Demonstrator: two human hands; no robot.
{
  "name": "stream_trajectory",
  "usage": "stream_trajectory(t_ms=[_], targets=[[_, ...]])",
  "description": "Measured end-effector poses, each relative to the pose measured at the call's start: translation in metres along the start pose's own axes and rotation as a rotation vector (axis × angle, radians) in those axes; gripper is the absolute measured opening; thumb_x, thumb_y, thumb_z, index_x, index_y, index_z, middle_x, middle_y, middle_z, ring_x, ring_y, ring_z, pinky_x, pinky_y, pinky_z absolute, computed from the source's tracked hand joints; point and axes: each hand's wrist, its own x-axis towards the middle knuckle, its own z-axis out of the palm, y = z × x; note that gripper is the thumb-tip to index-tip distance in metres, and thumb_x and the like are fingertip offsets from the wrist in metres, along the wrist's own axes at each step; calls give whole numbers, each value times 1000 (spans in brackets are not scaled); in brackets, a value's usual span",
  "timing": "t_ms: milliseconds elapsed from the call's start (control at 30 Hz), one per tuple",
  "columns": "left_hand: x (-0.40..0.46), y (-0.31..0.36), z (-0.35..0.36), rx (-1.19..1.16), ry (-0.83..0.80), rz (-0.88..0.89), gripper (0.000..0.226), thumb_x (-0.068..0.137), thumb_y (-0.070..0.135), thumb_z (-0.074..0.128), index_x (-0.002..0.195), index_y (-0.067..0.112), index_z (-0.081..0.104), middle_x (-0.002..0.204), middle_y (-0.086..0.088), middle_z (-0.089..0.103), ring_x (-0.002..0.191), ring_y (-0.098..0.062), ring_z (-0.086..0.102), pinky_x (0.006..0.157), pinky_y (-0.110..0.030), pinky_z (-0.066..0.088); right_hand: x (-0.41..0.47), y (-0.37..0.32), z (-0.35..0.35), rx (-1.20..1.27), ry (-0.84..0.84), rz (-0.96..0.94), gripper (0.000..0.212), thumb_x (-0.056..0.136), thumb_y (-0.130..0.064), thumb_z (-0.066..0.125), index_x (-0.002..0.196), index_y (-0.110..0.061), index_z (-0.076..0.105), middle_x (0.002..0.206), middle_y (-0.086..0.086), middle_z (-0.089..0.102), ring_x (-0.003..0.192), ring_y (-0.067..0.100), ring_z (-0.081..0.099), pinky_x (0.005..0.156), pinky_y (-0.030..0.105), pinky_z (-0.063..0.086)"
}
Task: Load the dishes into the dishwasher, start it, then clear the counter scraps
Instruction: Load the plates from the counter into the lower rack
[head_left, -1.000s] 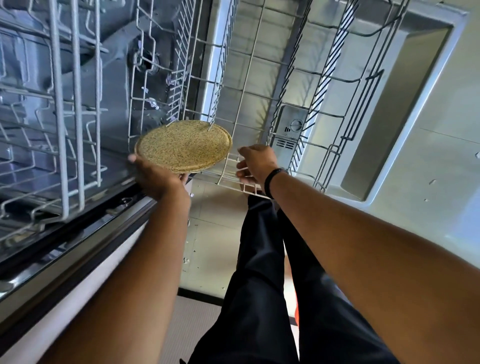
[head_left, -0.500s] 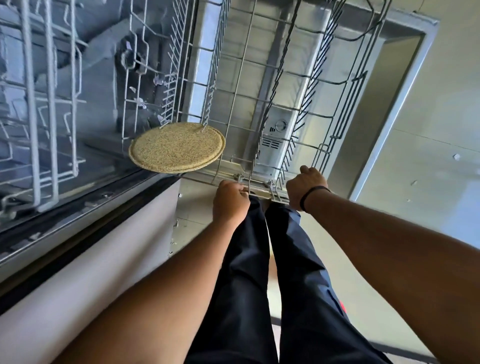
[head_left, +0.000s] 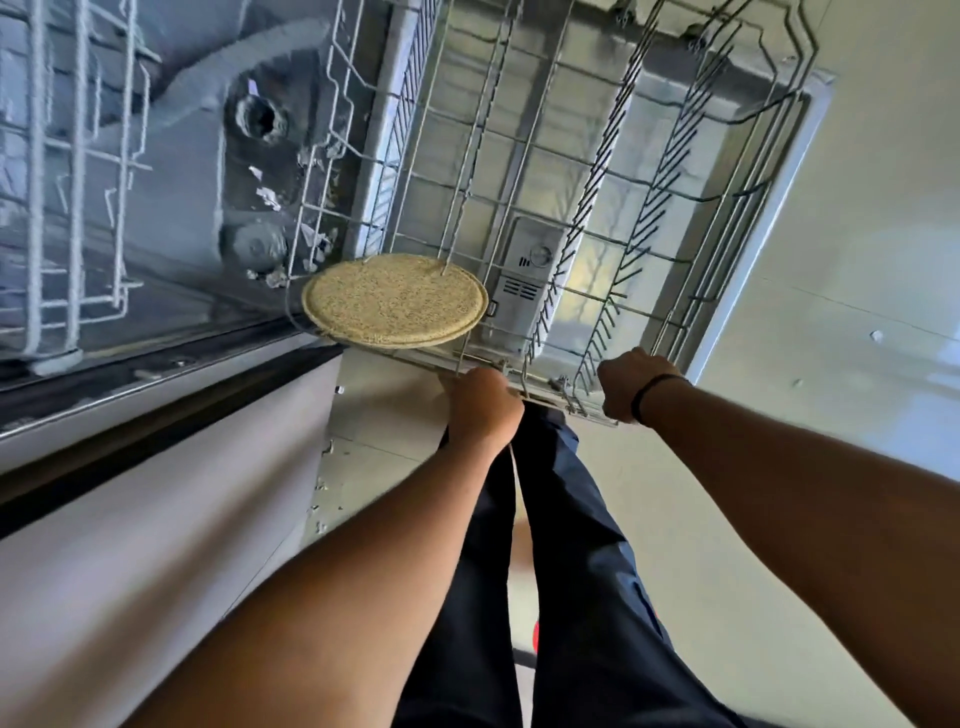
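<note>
Both hands, left (head_left: 483, 410) and right (head_left: 626, 384), grip the lower rack (head_left: 597, 218) near rail; speckled plate (head_left: 395, 300) inside, above pale floor (head_left: 857, 260).

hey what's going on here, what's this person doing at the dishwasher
A person is loading a dishwasher. One speckled tan plate sits in the lower rack, which is pulled out over the open door. The left hand and the right hand both have a grip on the rack's front rim. Nothing else is in that rack.
</note>
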Motion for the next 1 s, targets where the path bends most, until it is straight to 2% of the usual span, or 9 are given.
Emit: stream_trajectory(t_ms=[67, 167, 300, 467, 633, 700, 767, 867, 1000], targets=[[2, -7, 1, -10, 22, -9, 19, 81, 5, 56, 84, 16, 72, 86, -6, 70, 102, -33, 67, 94, -41, 55, 0, -6, 0, 52, 28, 5, 33, 88, -16, 58, 120, -11, 59, 123, 16, 61, 122, 35, 53, 91, 41, 49], [2, -14, 2, 0, 72, -10, 32, 85, 6, 57, 110, 12, 75, 113, -11, 72, 114, -30, 65, 92, -37, 53, 1, -11, 1, 92, 73, -6, 34, 86, -15, 62, 119, -8, 59, 120, 18, 62, 122, 37, 51, 90, 42, 50], [5, -23, -3, 32, 187, 25, 21, 89, 7, 60, 101, 9, 77, 106, -12, 73, 103, -31, 68, 86, -38, 54, 4, -17, -2, 116, 147, -38, 32, 85, -13, 65, 116, -7, 60, 116, 19, 62, 118, 36, 53, 86, 41, 51], [9, -33, -17, 23, 253, 39, 23, 93, 8, 61, 111, 6, 76, 114, -14, 72, 108, -32, 67, 93, -39, 53, 6, -30, -8, 130, 184, -64, 25, 86, -10, 62, 112, -9, 61, 108, 16, 62, 114, 33, 54, 77, 38, 49], [14, -35, -21, 47, 200, 50, 25, 90, 8, 61, 110, 6, 77, 112, -15, 73, 108, -32, 67, 91, -36, 52, 6, -29, -12, 153, 170, -76, 23, 86, -10, 61, 109, -10, 60, 100, 13, 59, 109, 32, 56, 74, 35, 47], [15, -35, -23, 38, 144, 32, 12, 85, 12, 67, 93, 14, 75, 96, -9, 71, 91, -28, 66, 80, -34, 51, 4, -27, -12, 158, 165, -87, 23, 86, -13, 60, 109, -11, 61, 99, 12, 58, 108, 32, 57, 73, 33, 45], [14, -36, -28, 36, 100, 39, 12, 79, 19, 73, 81, 23, 62, 81, -2, 58, 77, -22, 55, 72, -30, 43, 2, -26, -14, 159, 175, -96, 26, 88, -17, 59, 113, -12, 61, 107, 13, 62, 111, 33, 56, 77, 34, 45], [0, -30, -47, 5, 71, 75, 13, 79, 23, 76, 87, 25, 67, 82, -2, 56, 80, -18, 53, 74, -29, 43, -14, -25, -20, 217, 190, -90, 36, 91, -27, 59, 125, -15, 60, 120, 13, 63, 119, 32, 54, 89, 37, 48], [-42, -13, -91, -16, 38, 111, 16, 81, 26, 78, 93, 19, 71, 88, 0, 64, 86, -20, 65, 86, -34, 55, -62, -25, -43, 342, 181, -103, 40, 92, -32, 60, 128, -14, 60, 131, 12, 61, 122, 33, 54, 97, 40, 50]])
